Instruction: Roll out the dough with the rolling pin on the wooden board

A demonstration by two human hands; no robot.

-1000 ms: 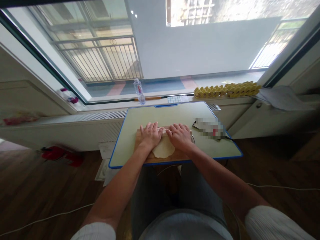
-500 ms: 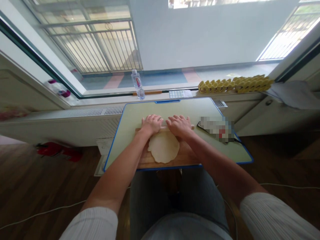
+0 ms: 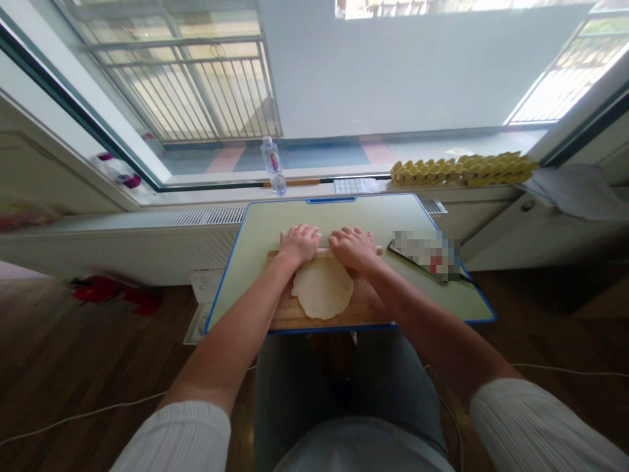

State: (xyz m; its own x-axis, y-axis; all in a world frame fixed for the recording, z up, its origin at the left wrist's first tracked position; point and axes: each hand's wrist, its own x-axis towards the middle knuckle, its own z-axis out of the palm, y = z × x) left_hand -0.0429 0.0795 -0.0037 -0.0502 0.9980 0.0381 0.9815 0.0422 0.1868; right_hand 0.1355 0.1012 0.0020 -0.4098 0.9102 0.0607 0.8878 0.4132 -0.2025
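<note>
Both hands press down on a pale wooden rolling pin [image 3: 323,252] at the far side of a flattened round of dough [image 3: 323,288]. My left hand [image 3: 301,242] lies over the pin's left part and hides that end. Farther right, my right hand [image 3: 352,245] covers the pin, whose right tip shows past the fingers. The fingers of each hand lie over the pin, pointing forward. Beneath the dough is a wooden board [image 3: 285,316], resting on a small pale table [image 3: 280,219] with a blue rim. The dough's edge is uneven, with a small nick at its left.
A phone-like object [image 3: 422,255], partly blurred out, lies on the table's right. A clear bottle [image 3: 273,167], a checked packet [image 3: 354,186] and a yellow scalloped object [image 3: 462,169] stand along the windowsill. On the floor at left lies a red fire extinguisher [image 3: 115,294]; cables cross the floor.
The view has shifted very slightly. My hands and the rolling pin stay at the dough's far edge, with no clear movement.
</note>
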